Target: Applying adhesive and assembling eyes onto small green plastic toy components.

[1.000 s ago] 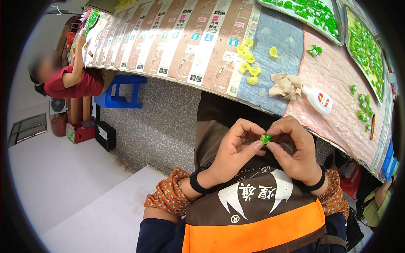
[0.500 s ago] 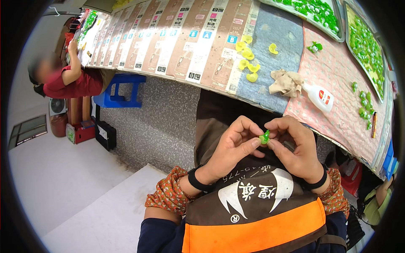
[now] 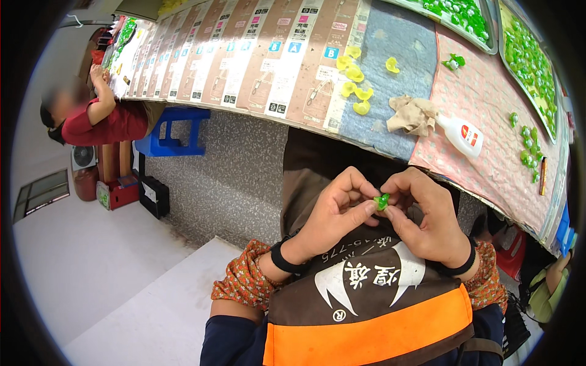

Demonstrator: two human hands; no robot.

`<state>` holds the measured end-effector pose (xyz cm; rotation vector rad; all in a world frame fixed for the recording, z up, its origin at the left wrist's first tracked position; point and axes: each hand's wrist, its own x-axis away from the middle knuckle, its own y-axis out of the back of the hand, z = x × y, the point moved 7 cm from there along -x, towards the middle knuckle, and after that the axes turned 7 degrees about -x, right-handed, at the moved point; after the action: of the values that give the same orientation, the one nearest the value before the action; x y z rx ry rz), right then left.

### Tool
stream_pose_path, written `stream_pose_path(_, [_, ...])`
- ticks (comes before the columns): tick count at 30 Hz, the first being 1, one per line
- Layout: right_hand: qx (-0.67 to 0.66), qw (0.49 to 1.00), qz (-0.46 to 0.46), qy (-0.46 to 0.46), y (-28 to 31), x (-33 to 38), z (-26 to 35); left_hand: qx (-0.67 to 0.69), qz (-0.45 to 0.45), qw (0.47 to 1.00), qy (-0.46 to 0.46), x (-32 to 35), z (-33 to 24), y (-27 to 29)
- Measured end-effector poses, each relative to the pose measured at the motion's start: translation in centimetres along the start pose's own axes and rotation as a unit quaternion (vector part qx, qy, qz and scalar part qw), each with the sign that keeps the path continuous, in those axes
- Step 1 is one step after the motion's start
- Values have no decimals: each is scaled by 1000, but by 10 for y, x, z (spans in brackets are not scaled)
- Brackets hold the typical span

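Note:
Between my fingertips is a small green plastic piece [image 3: 382, 202], held over my lap in front of the brown apron. My left hand [image 3: 343, 210] pinches it from one side with thumb and forefinger. From the other side my right hand [image 3: 421, 210] grips it the same way, so both hands are closed on the one piece. Its finer shape is partly covered by the fingers. On the table beyond, several yellow plastic pieces [image 3: 354, 73] lie on a blue cloth [image 3: 400, 49]. A crumpled beige rag [image 3: 412, 114] touches a white bottle [image 3: 462, 136] lying on its side.
Trays of green pieces [image 3: 458, 15] [image 3: 531, 73] stand at the far right. Loose green pieces [image 3: 530, 146] and a brown stick [image 3: 542, 177] lie on the pink cloth [image 3: 470, 79]. A blue stool [image 3: 174, 131] and a person in red [image 3: 91, 116] are at the left.
The green piece has turned slightly between my fingertips. Both hands keep their pinch in nearly the same place. The view has shifted a little, and the person at left has moved an arm.

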<state>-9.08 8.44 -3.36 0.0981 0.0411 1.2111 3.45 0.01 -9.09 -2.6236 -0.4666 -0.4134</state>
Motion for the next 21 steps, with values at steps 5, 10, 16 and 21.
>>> stream_pose_path(5, [-9, 999, 14, -33, -2, 2, -4, 59, 25, 997, 44, -3, 6, -1])
stream_pose_path(10, [-13, 999, 23, -38, -4, 1, -5, 138, 39, 987, 77, -3, 6, -2])
stream_pose_path(16, [21, 999, 28, -23, -5, -1, -2, 109, 18, 992, 66, -1, 10, -3])
stream_pose_path(21, [-17, 996, 45, -80, -7, 0, -9, 107, 46, 991, 64, -1, 12, -4])
